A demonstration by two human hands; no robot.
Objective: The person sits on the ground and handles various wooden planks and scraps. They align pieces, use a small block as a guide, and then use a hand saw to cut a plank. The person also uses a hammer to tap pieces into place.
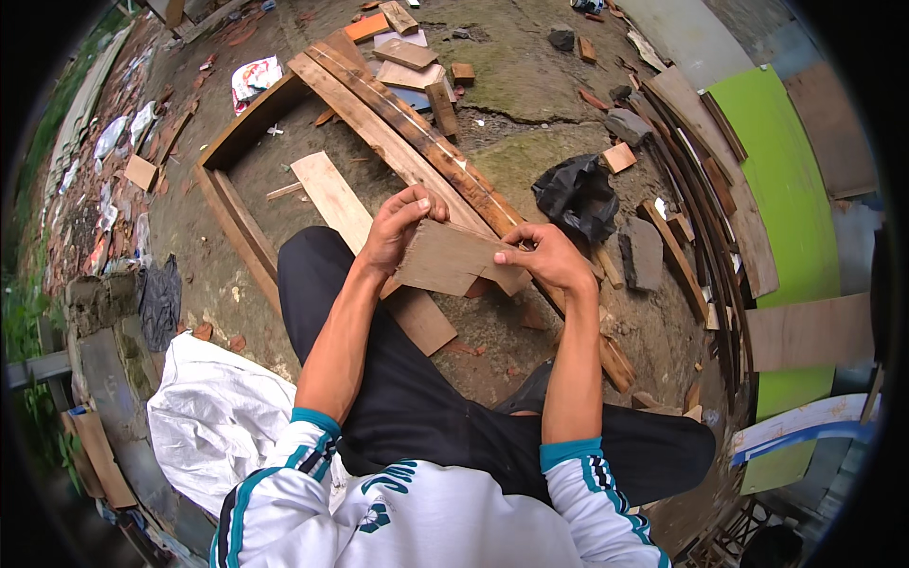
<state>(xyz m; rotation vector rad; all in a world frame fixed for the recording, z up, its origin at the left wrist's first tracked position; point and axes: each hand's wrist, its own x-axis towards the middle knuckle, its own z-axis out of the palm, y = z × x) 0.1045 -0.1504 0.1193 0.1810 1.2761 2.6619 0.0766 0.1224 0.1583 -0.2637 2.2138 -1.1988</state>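
Note:
A thin, greyish-brown piece of plywood [456,257] with an uneven lower edge is held up above my lap between both hands. My left hand [401,225] grips its left end, fingers curled at the upper corner. At the right end, my right hand [549,256] pinches it with the thumb on the near face. Just beyond the plywood, long wooden beams [417,128] run diagonally across the ground. Below and behind it lies a pale plank [327,194], partly hidden by my left arm and leg.
A wooden frame [220,151] joins the beams on the left. Several wood offcuts [407,53] are piled at the far end. Right of my hand sit a black plastic bag [579,197] and a stone block [641,254]. A white sack [213,407] lies at left; green panels [772,170] stand at right.

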